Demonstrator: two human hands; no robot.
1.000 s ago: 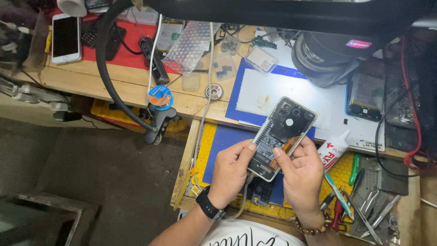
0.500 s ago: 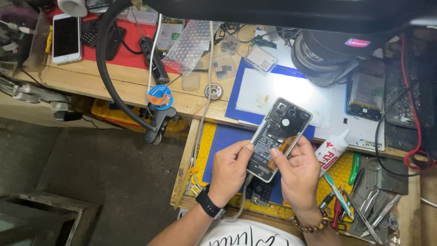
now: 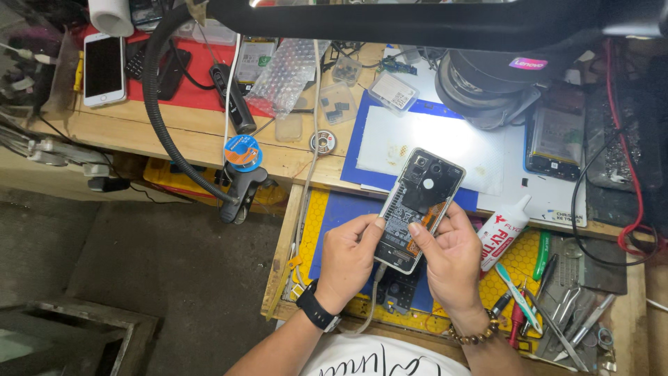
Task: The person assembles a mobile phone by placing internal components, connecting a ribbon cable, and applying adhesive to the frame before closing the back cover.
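An opened smartphone [image 3: 416, 205] with its back cover off shows its battery and black camera section. I hold it tilted above a blue mat [image 3: 341, 223]. My left hand [image 3: 349, 259] grips its lower left edge, thumb on the side. My right hand [image 3: 452, 259] clasps the lower right edge, with the index finger resting on the battery area. A black watch sits on my left wrist, a bead bracelet on my right.
A white glue bottle [image 3: 502, 231] lies right of my right hand. Tweezers and screwdrivers [image 3: 557, 313] fill the drawer's right side. A lit white pad [image 3: 431, 143], a microscope base [image 3: 487, 90], a white phone [image 3: 104, 68] and a clamped black gooseneck [image 3: 240, 188] stand on the wooden bench.
The thin tool that my right hand held against the phone is no longer visible; the right index finger now rests on the phone. The phone stays in nearly the same place.
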